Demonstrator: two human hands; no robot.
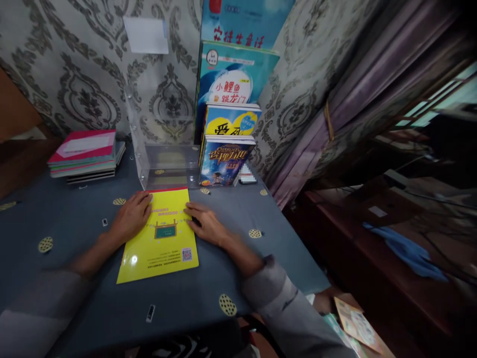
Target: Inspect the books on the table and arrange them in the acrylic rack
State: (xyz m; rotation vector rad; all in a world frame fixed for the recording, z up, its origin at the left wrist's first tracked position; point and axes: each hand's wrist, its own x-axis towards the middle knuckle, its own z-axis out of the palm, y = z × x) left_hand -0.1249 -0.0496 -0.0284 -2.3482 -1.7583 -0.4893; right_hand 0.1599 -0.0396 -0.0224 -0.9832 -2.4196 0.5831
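Note:
A yellow book (164,253) with a green board picture and a QR code lies on the table, its red top edge near a clear acrylic rack (164,164). My left hand (132,216) grips the book's left edge, thumb over the cover. At the right edge, my right hand (204,223) holds it with curled fingers. The rack's right side carries several upright books in tiers: a dark blue one (223,159) in front, then a yellow-and-blue one (231,122), a teal one (238,69) and a blue one (246,25) behind.
A stack of books (87,149) with a pink one on top sits at the table's back left. The table (82,219) has a grey pineapple-print cloth. A purple curtain (357,69) hangs at right. More books (359,325) lie below the table's right edge.

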